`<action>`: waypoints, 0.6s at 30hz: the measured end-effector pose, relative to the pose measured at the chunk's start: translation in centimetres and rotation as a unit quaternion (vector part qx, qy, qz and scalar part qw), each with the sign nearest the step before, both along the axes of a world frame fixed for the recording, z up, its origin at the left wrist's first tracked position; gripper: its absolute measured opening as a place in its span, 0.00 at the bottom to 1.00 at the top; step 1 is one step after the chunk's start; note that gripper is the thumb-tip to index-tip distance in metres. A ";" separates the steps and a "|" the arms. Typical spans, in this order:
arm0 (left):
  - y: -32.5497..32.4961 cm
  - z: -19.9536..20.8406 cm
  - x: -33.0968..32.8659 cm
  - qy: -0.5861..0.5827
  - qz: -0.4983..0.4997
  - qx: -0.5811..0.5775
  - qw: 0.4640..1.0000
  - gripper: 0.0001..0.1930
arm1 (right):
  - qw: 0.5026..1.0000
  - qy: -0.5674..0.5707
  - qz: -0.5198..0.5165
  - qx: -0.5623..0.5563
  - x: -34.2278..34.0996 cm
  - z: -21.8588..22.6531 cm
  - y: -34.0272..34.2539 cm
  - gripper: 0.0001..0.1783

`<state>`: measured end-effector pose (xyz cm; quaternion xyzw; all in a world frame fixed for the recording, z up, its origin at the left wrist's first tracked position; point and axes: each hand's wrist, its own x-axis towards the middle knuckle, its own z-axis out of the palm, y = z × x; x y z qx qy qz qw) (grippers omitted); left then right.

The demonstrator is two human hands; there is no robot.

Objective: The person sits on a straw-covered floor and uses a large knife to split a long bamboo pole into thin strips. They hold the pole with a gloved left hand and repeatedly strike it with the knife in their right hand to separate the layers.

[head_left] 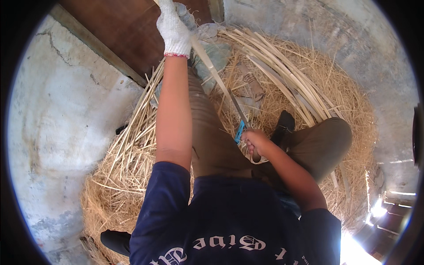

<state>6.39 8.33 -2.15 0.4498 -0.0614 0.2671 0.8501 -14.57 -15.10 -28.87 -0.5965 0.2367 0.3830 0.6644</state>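
The gloved left hand (173, 33), outstretched, is closed around a pale strip (206, 57), presumably to steady its length between the legs (207, 137). The bare right hand (256, 142) curls at the near end, apparently around the handle (256, 157) of a dark blade (239, 111).

Soft light; white glare (362, 249) at lower right; dark, curved fisheye rim (6, 132)

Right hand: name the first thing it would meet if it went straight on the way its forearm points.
Apart from the blade it holds, the right hand would probably meet the blue piece just up and left of it, though depth is hard to judge.
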 end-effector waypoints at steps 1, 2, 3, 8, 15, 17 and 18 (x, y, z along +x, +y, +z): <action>0.0 0.0 0.1 0.008 0.021 -0.002 1.000 0.26 | 0.998 -0.041 0.015 -0.040 -0.4 0.1 0.2 0.10; 0.0 0.0 0.0 -0.002 0.008 0.002 1.000 0.26 | 0.993 -0.080 0.029 -0.080 -1.1 0.7 0.5 0.10; 0.0 0.0 -0.5 -0.012 -0.003 0.006 1.000 0.27 | 0.985 -0.119 0.044 -0.119 -1.6 1.3 0.8 0.10; 0.5 2.8 -3.3 -0.022 0.024 0.032 0.999 0.32 | 0.925 -0.285 0.091 -0.234 -1.7 0.2 1.1 0.14; 5.0 13.1 -11.0 -0.165 0.035 0.136 0.976 0.28 | 0.919 -0.295 0.051 -0.258 1.0 0.0 0.1 0.16; 3.6 13.3 -11.7 -0.171 0.119 0.123 0.970 0.27 | 0.907 -0.328 0.033 -0.262 0.4 0.8 0.7 0.15; 3.2 13.4 -11.9 -0.168 0.147 0.107 0.969 0.28 | 0.901 -0.344 0.024 -0.264 -0.2 1.2 1.0 0.14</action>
